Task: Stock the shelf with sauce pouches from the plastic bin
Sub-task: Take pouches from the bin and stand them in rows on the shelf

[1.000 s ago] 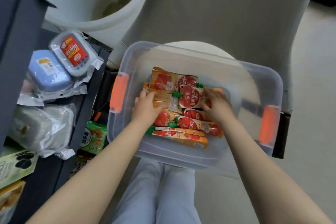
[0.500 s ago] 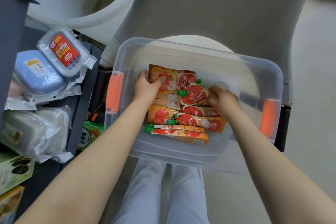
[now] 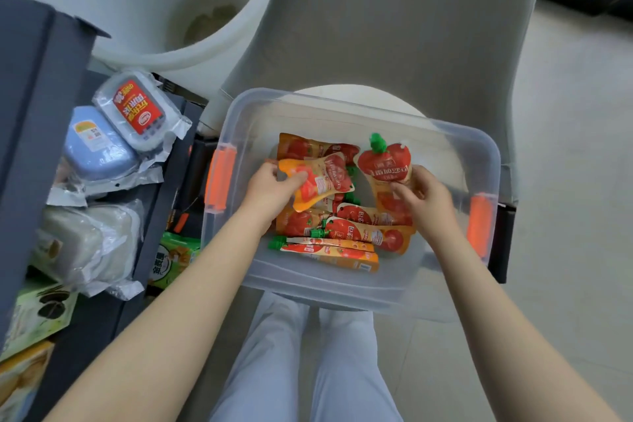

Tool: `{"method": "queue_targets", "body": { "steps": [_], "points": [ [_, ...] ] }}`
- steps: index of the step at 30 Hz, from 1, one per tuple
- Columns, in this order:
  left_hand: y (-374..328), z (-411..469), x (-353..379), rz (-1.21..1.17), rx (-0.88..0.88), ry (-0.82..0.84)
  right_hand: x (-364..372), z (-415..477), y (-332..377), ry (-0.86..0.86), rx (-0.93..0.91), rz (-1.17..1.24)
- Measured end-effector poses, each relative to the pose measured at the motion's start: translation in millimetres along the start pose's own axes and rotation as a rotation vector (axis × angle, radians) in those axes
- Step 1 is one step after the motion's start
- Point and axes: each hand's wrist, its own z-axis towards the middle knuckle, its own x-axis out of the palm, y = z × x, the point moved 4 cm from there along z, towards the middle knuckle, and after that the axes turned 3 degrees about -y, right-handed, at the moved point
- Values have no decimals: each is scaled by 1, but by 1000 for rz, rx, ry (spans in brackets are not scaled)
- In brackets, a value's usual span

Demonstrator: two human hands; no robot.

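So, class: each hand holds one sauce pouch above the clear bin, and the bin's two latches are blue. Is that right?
Not quite. The head view shows orange latches on the clear bin, not blue. The rest holds: the left hand and the right hand each hold one sauce pouch.

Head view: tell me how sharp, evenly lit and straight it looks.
Head view: light is soft and even, with no hard shadows; a mild sheen whitens the far wall of the plastic bin. Print on the pouch in the left hand and on the pouch in the right hand is too soft to read. Wide-angle bending shows at the edges: the shelf leans and the forearms splay.
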Motion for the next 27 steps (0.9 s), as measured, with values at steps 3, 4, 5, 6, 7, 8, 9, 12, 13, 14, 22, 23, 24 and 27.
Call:
{"method": "queue_targets", "body": {
  "steps": [3, 4, 5, 6, 7, 8, 9, 12, 13, 14, 22, 23, 24, 27],
  "points": [
    [5, -36, -16, -181, -67, 9, -11, -24, 30, 17, 21, 143],
    [5, -54, -22, -257, -89, 25, -16, -34, 40, 35, 47, 214],
    [3, -73, -29, -326, -98, 43, -20, -45, 52, 56, 77, 297],
    [1, -94, -36, -386, -100, 62, -25, -56, 63, 74, 105, 365],
    [1, -113, -43, -435, -102, 73, -30, -67, 74, 93, 129, 416],
    [0, -133, -50, -486, -104, 77, -36, -78, 87, 113, 140, 448],
    [0, -154, -58, -538, -104, 69, -41, -88, 102, 137, 141, 470],
    [-5, -214, -80, -738, -82, 24, -57, -117, 147, 249, 81, 498],
    [-7, -233, -87, -808, -62, 15, -61, -126, 165, 290, 49, 495],
    [-9, -251, -94, -872, -38, 6, -65, -135, 181, 325, 14, 492],
    [-29, -379, -172, -986, 329, -137, -78, -216, 327, 454, -399, 465],
    [-31, -394, -183, -985, 378, -162, -76, -228, 342, 476, -443, 460],
    [-32, -409, -194, -984, 426, -180, -72, -241, 357, 494, -481, 454],
    [-30, -452, -230, -948, 549, -200, -58, -279, 394, 542, -566, 454]
  ]
}}
